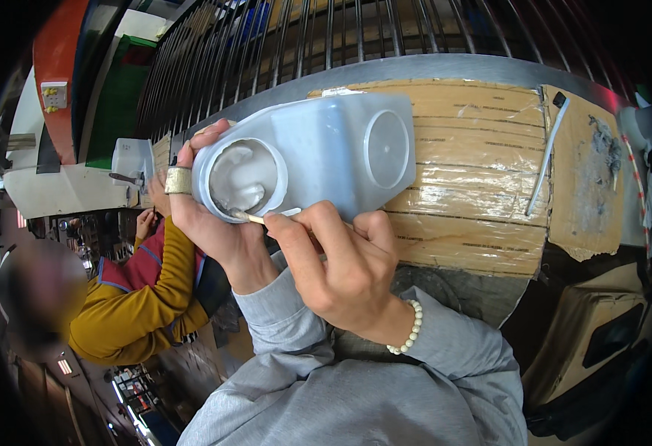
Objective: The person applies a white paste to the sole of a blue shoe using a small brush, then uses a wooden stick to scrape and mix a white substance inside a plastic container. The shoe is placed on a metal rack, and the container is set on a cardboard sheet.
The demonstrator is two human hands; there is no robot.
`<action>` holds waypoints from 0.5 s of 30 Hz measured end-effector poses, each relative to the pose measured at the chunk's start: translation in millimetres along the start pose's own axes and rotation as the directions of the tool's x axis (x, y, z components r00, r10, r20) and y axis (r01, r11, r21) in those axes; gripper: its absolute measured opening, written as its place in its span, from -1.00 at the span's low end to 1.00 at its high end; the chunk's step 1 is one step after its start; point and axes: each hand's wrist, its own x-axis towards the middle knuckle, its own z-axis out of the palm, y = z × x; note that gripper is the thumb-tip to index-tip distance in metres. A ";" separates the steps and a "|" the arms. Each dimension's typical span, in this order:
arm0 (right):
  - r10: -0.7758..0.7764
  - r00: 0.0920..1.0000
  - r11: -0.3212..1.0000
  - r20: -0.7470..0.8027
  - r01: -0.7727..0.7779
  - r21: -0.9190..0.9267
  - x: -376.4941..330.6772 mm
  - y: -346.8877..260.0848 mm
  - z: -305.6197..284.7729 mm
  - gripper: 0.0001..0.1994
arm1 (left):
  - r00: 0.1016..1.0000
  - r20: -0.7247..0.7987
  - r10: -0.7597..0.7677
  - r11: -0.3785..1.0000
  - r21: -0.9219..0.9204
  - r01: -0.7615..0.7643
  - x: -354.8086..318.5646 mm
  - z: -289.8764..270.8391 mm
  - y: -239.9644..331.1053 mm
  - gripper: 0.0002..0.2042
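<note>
My left hand (207,215) grips the left end of a white plastic housing (333,149) with two round recesses, holding it tilted over the workbench. A tape band wraps one of its fingers. My right hand (341,260) pinches a thin wooden stick (255,218) whose tip reaches into the left round recess (242,177), which holds grey paste. A bead bracelet circles my right wrist.
The bench top is covered with taped cardboard (474,186); a white stick (545,160) and grey smears lie on a cardboard piece (590,178) at right. A co-worker in a mustard sleeve (140,297) sits at left. Metal bars (303,37) run behind.
</note>
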 end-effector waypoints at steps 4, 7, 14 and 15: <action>-0.032 0.999 0.999 -0.034 0.032 -0.005 -2.7 -1.3 10.4 -0.79 | 0.998 -0.052 -0.033 0.999 -0.028 0.032 -3.5 -3.0 0.0 -0.64; 0.010 1.000 0.998 0.001 -0.010 0.067 -5.8 -5.2 15.5 -0.81 | 0.996 -0.071 -0.045 0.996 -0.086 0.039 -7.2 -3.6 1.3 -0.64; 0.246 0.964 0.890 0.102 -0.267 0.369 -14.4 -18.2 20.4 -0.85 | 0.980 -0.200 -0.004 1.000 -0.010 0.002 -15.3 -1.4 -0.3 -0.65; 0.300 0.946 0.835 0.121 -0.322 0.447 -15.1 -17.1 21.5 -0.86 | 0.983 -0.181 0.006 1.000 -0.025 -0.011 -15.1 -1.3 -0.8 -0.65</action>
